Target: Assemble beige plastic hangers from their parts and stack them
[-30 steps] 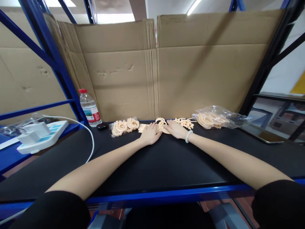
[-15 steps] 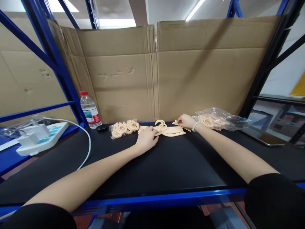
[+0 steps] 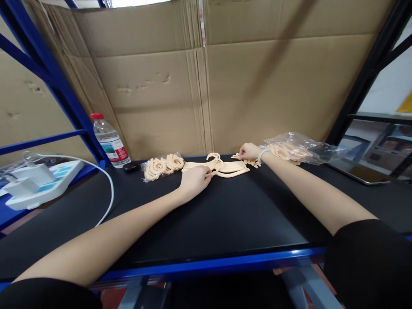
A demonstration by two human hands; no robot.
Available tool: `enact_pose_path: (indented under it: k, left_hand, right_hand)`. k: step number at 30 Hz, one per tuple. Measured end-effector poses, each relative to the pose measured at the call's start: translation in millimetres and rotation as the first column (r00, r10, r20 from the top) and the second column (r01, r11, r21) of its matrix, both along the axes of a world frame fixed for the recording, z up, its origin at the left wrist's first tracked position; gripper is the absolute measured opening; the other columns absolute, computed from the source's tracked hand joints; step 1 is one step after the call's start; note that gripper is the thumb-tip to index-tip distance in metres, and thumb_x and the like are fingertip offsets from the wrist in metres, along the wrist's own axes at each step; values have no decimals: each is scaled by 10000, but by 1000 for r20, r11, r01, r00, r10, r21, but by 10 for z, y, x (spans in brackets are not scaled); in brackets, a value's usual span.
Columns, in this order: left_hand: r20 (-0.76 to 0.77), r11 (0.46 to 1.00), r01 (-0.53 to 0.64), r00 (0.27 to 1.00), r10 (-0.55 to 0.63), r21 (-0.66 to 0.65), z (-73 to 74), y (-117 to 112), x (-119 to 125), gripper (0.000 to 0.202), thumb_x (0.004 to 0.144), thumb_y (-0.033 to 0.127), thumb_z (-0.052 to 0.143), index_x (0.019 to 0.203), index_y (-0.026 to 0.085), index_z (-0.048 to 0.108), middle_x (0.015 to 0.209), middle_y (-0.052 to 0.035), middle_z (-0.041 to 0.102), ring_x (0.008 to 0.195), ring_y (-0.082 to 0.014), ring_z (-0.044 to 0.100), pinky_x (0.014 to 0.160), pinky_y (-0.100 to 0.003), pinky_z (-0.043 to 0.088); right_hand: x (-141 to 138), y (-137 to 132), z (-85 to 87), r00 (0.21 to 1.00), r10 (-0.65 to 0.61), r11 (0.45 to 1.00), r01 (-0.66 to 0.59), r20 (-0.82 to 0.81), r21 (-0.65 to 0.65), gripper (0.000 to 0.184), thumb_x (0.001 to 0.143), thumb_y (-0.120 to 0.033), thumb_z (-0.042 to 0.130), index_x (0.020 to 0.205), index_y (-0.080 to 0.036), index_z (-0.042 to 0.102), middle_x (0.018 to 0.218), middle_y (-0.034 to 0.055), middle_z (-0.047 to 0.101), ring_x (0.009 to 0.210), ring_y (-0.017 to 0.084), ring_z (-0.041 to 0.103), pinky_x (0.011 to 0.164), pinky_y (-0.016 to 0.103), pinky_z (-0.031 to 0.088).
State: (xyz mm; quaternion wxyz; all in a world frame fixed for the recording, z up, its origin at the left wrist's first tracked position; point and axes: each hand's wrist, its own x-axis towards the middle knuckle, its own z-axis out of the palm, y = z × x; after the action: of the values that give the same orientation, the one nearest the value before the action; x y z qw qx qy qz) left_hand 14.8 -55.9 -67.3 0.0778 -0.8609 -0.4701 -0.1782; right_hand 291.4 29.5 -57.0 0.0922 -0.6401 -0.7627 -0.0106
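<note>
My left hand [image 3: 195, 182] is closed at the near side of a pile of cream hanger parts [image 3: 232, 168], its thumb and finger pinching one slim part. A cream hook [image 3: 213, 156] curls up at the back of this pile. My right hand [image 3: 251, 151], with a beaded bracelet at the wrist, is at a heap of small cream pieces [image 3: 252, 162]. Its fingertips are pressed together there; what lies between them is too small to make out.
A clear bag of curled cream hooks [image 3: 162, 166] lies to the left, another plastic bag of cream parts [image 3: 291, 150] to the right. A water bottle [image 3: 111, 143], a power strip [image 3: 41, 184] with a white cable and a tablet [image 3: 360, 173] also rest around the black table [image 3: 225, 223]. Cardboard [image 3: 154, 94] stands behind.
The view has tilted down. My left hand's fingers, earlier spread over the hanger parts, have drawn together on one part. My right hand stays at the small pieces.
</note>
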Motion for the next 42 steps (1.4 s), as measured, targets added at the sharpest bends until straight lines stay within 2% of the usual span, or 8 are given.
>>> enact_pose_path:
  k: [9,14,19,23,26,29,36,42]
  left_hand:
    - [195,999,-10,981,19,-48,36,-53,-109,233,862,317,499,1017,197,626,623,-13,682,708,-213,658,667,-291,447]
    - [499,980,120,866,-24,-160,-34,-64,-93,166,847,264,510,981,196,581,732,-21,709,568,-159,648,616,-281,493]
    - [794,903,321,607,35,-285,-77,-137,-15,139,794,247,596,894,161,553,762,-58,691,577,-165,670,570,-275,536]
    - [906,833,421,372,201,-358,-82,-220,26,244,721,226,695,893,145,543,689,-41,671,638,-160,680,641,-276,561]
    - [928,813,457,260,266,-361,-64,-280,51,284,695,196,719,901,149,528,667,-14,650,650,-134,667,695,-282,564]
    - [945,825,462,192,265,-325,-49,-327,86,307,683,188,728,901,155,513,667,6,621,674,-123,653,734,-309,565]
    - [971,838,492,98,216,-236,-57,-412,167,384,647,194,749,885,185,447,748,15,605,746,-127,630,739,-353,569]
    - [969,832,496,96,229,-246,-9,-456,183,331,678,149,705,888,174,450,750,1,599,731,-132,639,716,-335,575]
  right_hand:
    - [76,-131,132,988,74,997,-68,-138,43,99,709,-244,676,729,-147,684,790,73,694,788,197,626,707,273,453]
    - [48,-457,247,939,156,987,-138,-307,79,85,870,-231,498,837,-164,537,892,89,687,802,156,631,708,250,477]
    - [-188,-968,243,534,235,945,-322,-812,62,153,941,-300,395,830,-218,327,745,25,619,607,123,601,566,247,467]
    - [-348,-1212,219,258,160,941,-332,-953,68,182,916,-361,454,865,-231,337,659,-41,509,533,89,492,518,223,406]
    - [-409,-1261,201,158,100,926,-376,-982,33,200,835,-336,573,904,-213,431,636,-62,435,522,77,417,570,249,434]
    - [-489,-1298,161,256,93,912,-410,-962,-21,258,753,-366,657,871,-162,552,685,-25,481,549,81,436,547,248,416]
    - [-731,-1411,27,691,209,960,-278,-692,13,273,656,-383,722,788,-143,723,586,-29,482,531,78,378,492,228,280]
    - [-722,-1388,-4,738,150,971,-236,-658,-44,274,639,-400,710,724,-139,720,490,-50,429,472,66,314,459,225,212]
